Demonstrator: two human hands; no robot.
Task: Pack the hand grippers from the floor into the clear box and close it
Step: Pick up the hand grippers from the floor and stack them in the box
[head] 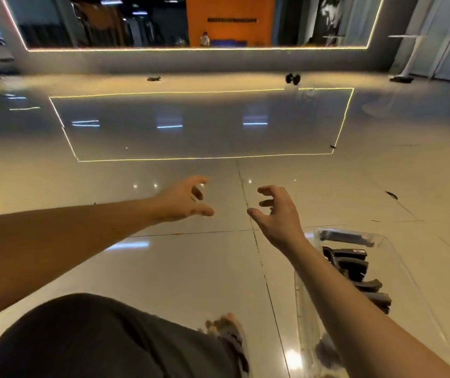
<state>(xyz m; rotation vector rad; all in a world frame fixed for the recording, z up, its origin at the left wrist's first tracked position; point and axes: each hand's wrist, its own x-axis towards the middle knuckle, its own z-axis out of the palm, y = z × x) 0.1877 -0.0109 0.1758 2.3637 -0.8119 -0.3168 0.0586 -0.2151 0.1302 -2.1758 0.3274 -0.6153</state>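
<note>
Hand grippers [352, 263] do not show on the near floor [163, 268] at the left; the only ones identifiable are the black pieces at the far right.

Left hand [182, 200]: extended over bare tile, fingers spread and loosely hooked, holding nothing.

Right hand [275, 214]: just beside the left, same posture, also empty.

Small dark object [391, 195]: lies on the floor to the right, well apart from both hands; too small to identify.

Clear box [382, 237]: stands on the floor at lower right, partly under the right forearm, with the grippers stacked inside. No lid can be made out.

Probable faults:
- A gripper left out, if the distant dark item is one and goes unchecked.
- Box knocked by the right forearm passing over it.
- Lid failing to seat, if the stack stands above the rim.
</note>
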